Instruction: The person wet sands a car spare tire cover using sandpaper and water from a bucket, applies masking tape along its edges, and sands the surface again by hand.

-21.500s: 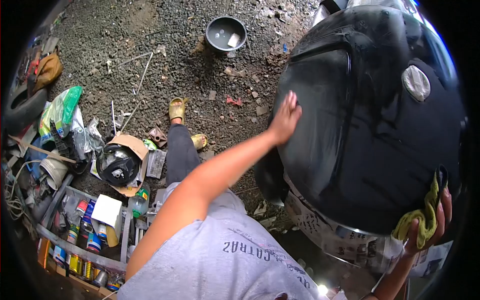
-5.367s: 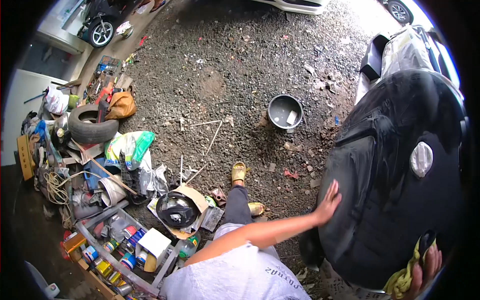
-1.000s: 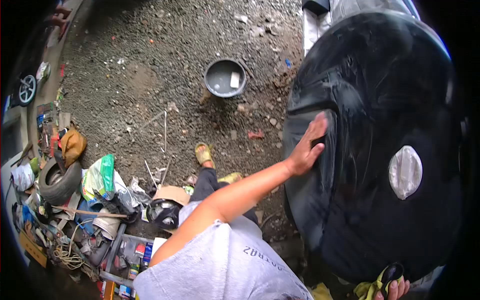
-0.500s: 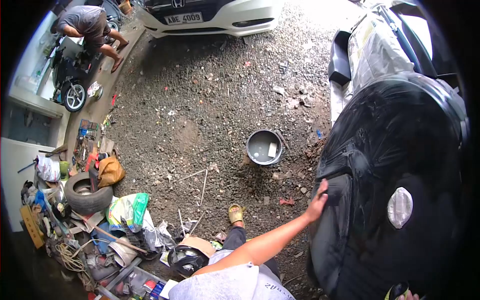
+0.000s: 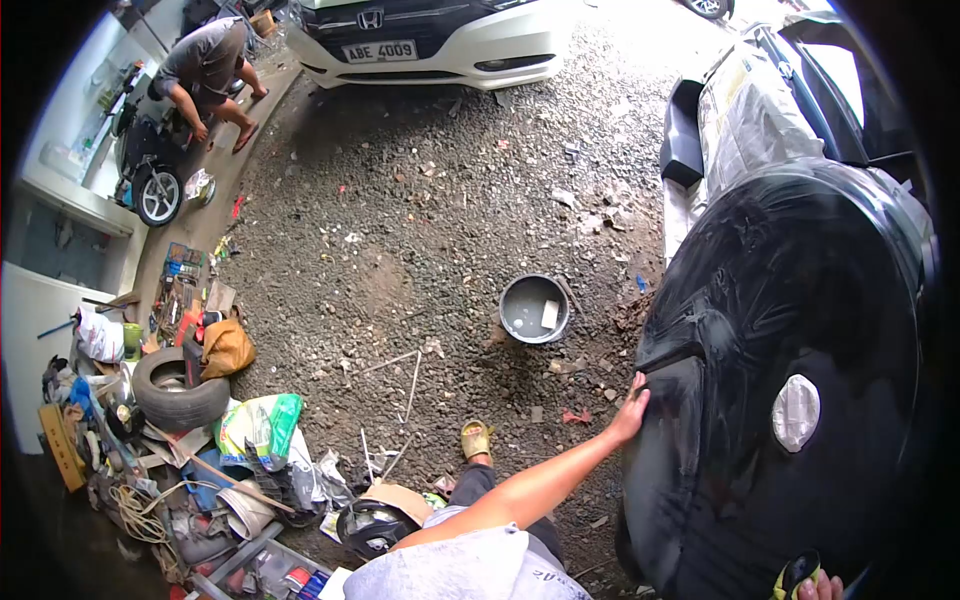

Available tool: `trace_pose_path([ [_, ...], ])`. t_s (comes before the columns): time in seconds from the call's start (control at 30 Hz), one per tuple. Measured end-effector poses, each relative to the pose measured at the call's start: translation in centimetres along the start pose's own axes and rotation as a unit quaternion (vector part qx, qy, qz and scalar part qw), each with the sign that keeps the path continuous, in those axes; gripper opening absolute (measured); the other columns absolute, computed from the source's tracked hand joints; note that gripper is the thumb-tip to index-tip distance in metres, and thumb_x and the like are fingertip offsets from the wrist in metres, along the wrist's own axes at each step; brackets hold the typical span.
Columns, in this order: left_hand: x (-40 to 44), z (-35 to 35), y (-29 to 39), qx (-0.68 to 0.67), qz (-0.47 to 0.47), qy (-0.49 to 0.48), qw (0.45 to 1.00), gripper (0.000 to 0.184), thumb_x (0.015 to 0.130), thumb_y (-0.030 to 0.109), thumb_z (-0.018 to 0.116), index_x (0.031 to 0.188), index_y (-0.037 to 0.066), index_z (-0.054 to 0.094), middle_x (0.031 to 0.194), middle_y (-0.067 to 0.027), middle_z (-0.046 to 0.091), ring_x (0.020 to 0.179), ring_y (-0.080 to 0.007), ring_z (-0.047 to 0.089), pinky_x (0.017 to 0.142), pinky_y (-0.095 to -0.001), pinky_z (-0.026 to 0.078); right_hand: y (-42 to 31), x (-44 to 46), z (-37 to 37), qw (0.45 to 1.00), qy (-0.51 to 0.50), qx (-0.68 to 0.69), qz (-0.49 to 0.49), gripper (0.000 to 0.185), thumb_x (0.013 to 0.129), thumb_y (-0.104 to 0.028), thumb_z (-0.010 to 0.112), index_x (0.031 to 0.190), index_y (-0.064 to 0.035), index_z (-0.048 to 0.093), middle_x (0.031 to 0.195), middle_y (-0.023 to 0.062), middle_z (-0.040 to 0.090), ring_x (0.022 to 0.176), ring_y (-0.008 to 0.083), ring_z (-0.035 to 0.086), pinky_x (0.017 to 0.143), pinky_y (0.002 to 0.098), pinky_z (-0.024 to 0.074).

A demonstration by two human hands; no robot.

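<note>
Inspected large, curved black vehicle panel, located at right of view and reaching down to the lower border. Found left hand at the panel's near edge, beside a raised crease, with fingers open and extended, arm reaching across from the torso. Cannot confirm how firmly pressed.

Noted right hand at the bottom border, mostly cut off, close to a yellow-green cloth and a small dark rounded part. Cannot tell from this angle whether closed on the cloth or merely set against it.

Recorded pale, smeary streaks over the panel's upper portion and around the crease, against darker, more even black lower down. Judged consistent with recent rubbing and with an uneven surface condition, wet or dusty; cannot determine which. Observed a pale oval cover on the panel face, apart from both hands. Observed light sheeting over the vehicle beyond.

Logged on the gravel, well apart from the left hand: dark basin with a white block inside. Logged at left: loose tyre among mixed clutter. Logged in background: white car, plus another person bent over beside a motorcycle, clear of the panel.
</note>
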State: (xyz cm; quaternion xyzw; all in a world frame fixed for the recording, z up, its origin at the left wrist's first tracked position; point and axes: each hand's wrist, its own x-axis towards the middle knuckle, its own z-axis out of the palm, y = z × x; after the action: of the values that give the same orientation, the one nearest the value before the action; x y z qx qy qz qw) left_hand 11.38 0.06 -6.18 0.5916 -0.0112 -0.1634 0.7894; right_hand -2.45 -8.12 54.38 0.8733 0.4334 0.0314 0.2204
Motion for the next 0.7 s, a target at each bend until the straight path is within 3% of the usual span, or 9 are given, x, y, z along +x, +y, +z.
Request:
trace_pose_path([
  [0.03, 0.9, 0.9, -0.9, -0.011, -0.045, 0.012, 0.999, 0.062, 0.109, 0.036, 0.032, 0.154, -0.006, 0.023, 0.164, -0.0204, 0.016, 0.153, -0.0270, 0.010, 0.124, -0.0351, 0.009, 0.4, -0.6, -0.1, 0.999, -0.021, 0.001, -0.029, 0.025, 0.100, -0.015, 0.057, 0.124, -0.0106, 0.054, 0.122, 0.0177, 0.063, 0.108, 0.0322, 0.067, 0.101, 0.0470, 0.0480],
  [0.1, 0.8, 1.7, 3.0, -0.032, 0.055, -0.012, 0.998, 0.061, 0.109, 0.035, 0.034, 0.154, -0.004, 0.022, 0.164, -0.0190, 0.015, 0.154, -0.0265, 0.008, 0.124, -0.0357, 0.008, 1.9, -2.2, -0.5, 0.993, -0.071, 0.008, -0.090, 0.024, 0.099, -0.016, 0.059, 0.122, -0.0107, 0.056, 0.121, 0.0175, 0.064, 0.107, 0.0317, 0.068, 0.100, 0.0469, 0.0483],
  [0.17, -0.5, 1.4, 10.9, -0.065, 0.135, -0.037, 0.988, 0.057, 0.109, 0.034, 0.035, 0.154, 0.000, 0.027, 0.165, -0.0156, 0.014, 0.154, -0.0270, 0.008, 0.124, -0.0373, 0.007, 1.7, -1.9, 0.6, 0.997, -0.004, -0.002, -0.073, 0.023, 0.099, -0.017, 0.060, 0.122, -0.0114, 0.057, 0.120, 0.0166, 0.064, 0.106, 0.0306, 0.068, 0.099, 0.0463, 0.0488],
  [0.23, -0.9, 0.9, 10.6, -0.055, 0.169, -0.044, 0.983, 0.058, 0.109, 0.035, 0.035, 0.154, 0.000, 0.026, 0.165, -0.0158, 0.016, 0.154, -0.0279, 0.009, 0.124, -0.0378, 0.007, 1.2, -1.5, 1.8, 0.997, 0.055, -0.006, -0.051, 0.023, 0.099, -0.017, 0.060, 0.121, -0.0122, 0.057, 0.120, 0.0157, 0.065, 0.106, 0.0296, 0.068, 0.098, 0.0456, 0.0493],
  [0.3, -0.7, 1.3, 1.9, -0.028, 0.091, 0.021, 0.995, 0.060, 0.109, 0.038, 0.033, 0.155, 0.000, 0.024, 0.165, -0.0159, 0.017, 0.153, -0.0270, 0.009, 0.124, -0.0362, 0.007, 0.7, -1.1, 2.5, 0.994, 0.105, -0.006, -0.023, 0.023, 0.099, -0.018, 0.060, 0.122, -0.0131, 0.058, 0.120, 0.0148, 0.065, 0.105, 0.0285, 0.069, 0.097, 0.0447, 0.0497],
  [0.37, -0.4, 0.8, -2.7, -0.076, -0.090, 0.048, 0.992, 0.064, 0.109, 0.040, 0.031, 0.153, -0.005, 0.023, 0.164, -0.0184, 0.018, 0.153, -0.0259, 0.011, 0.124, -0.0329, 0.008, 1.0, -1.4, 0.5, 0.999, 0.014, -0.002, -0.044, 0.022, 0.100, -0.020, 0.060, 0.121, -0.0140, 0.058, 0.119, 0.0137, 0.065, 0.105, 0.0279, 0.069, 0.097, 0.0443, 0.0499],
  [0.43, -0.7, 2.1, -3.7, -0.051, -0.086, 0.047, 0.994, 0.064, 0.109, 0.038, 0.032, 0.154, -0.005, 0.020, 0.165, -0.0192, 0.013, 0.154, -0.0267, 0.007, 0.124, -0.0340, 0.007, 1.4, -2.1, 0.5, 0.996, -0.013, -0.045, -0.077, 0.021, 0.100, -0.023, 0.060, 0.120, -0.0163, 0.060, 0.119, 0.0120, 0.065, 0.104, 0.0275, 0.068, 0.098, 0.0438, 0.0493],
  [0.53, -8.6, 4.4, 5.9, -0.015, 0.053, 0.031, 0.998, 0.063, 0.108, 0.031, 0.037, 0.157, -0.002, 0.013, 0.166, -0.0177, 0.001, 0.154, -0.0286, -0.001, 0.123, -0.0388, 0.004, -0.8, -0.5, 1.1, 0.999, -0.005, -0.021, 0.039, 0.027, 0.098, -0.034, 0.059, 0.120, -0.0194, 0.052, 0.117, 0.0076, 0.060, 0.101, 0.0241, 0.064, 0.095, 0.0422, 0.0438],
  [0.7, -10.2, 3.3, 5.7, -0.008, 0.049, 0.009, 0.999, 0.065, 0.108, 0.033, 0.038, 0.158, 0.003, 0.012, 0.167, -0.0155, 0.001, 0.154, -0.0275, -0.001, 0.123, -0.0387, 0.004, -2.4, -0.3, 1.3, 0.990, 0.010, -0.007, 0.142, 0.038, 0.094, -0.046, 0.062, 0.120, -0.0221, 0.047, 0.118, 0.0051, 0.058, 0.100, 0.0226, 0.061, 0.094, 0.0425, 0.0398],
])
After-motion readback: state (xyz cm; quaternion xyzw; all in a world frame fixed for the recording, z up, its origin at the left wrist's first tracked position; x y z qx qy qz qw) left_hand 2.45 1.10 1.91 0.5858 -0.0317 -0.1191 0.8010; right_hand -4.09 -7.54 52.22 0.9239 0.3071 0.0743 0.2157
